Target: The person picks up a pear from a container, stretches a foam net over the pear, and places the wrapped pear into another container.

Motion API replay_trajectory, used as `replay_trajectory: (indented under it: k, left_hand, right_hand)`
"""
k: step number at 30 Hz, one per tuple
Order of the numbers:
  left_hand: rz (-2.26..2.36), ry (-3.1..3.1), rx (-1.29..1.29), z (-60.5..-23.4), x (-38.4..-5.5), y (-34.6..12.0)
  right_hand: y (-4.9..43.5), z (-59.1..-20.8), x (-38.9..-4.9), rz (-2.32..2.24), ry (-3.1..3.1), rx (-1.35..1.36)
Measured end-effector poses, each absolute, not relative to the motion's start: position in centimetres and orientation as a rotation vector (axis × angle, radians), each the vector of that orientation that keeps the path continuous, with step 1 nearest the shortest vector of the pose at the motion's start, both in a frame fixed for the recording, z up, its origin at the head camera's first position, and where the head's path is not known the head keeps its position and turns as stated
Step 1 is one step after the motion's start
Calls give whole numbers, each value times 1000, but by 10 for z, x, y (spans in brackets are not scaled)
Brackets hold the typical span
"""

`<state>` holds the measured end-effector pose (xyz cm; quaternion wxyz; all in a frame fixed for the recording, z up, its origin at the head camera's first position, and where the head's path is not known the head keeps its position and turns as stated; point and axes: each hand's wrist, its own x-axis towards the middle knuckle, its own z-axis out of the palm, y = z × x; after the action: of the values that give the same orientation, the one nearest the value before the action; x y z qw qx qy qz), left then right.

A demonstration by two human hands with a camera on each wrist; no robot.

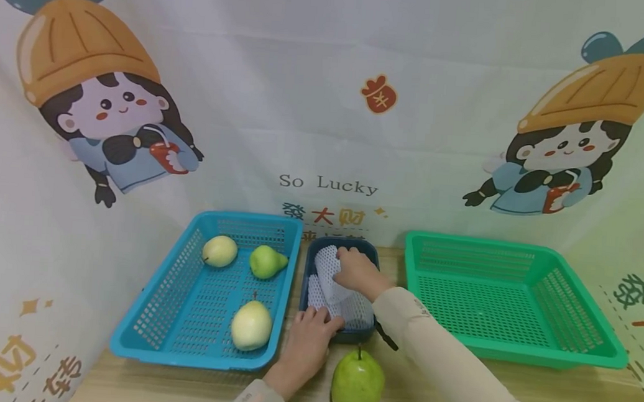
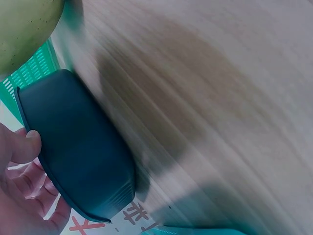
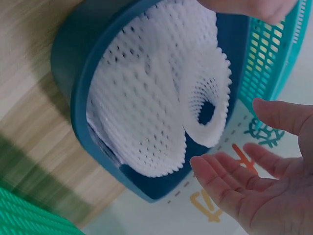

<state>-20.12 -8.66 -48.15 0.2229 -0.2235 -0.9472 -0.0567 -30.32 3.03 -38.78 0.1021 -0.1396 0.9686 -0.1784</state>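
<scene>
A small dark blue plastic bin (image 1: 354, 336) holds several white foam fruit nets (image 1: 326, 271). My left hand (image 1: 308, 342) grips the bin's near left rim; in the left wrist view its thumb (image 2: 27, 147) lies against the outer wall and the fingers reach past the rim. My right hand (image 1: 357, 273) is over the nets at the bin's far right. The right wrist view has its fingers (image 3: 220, 178) spread beside a net's open end (image 3: 208, 110), apart from it. A green pear (image 1: 357, 387) stands on the table in front of the bin.
To the left, a blue basket (image 1: 139, 334) holds two pale yellow pears (image 1: 251, 325) and a green pear (image 1: 265, 262). A green basket (image 1: 535, 355) stands to the right. Behind everything hangs a printed white cloth (image 1: 306, 100). A dark strap-like piece (image 1: 386, 336) shows beside the bin.
</scene>
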Motion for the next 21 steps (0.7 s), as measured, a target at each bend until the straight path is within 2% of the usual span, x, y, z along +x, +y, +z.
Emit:
replay_trajectory:
  k: [9,21]
  left_hand:
    - [-185,-2636,-638,-478,-201,-86]
    - [-215,-2693,-633,-481,-203,-86]
  right_hand:
    - [20,-401,-301,-506,2841,-261]
    - [25,-405,-305,-505,2873,-280]
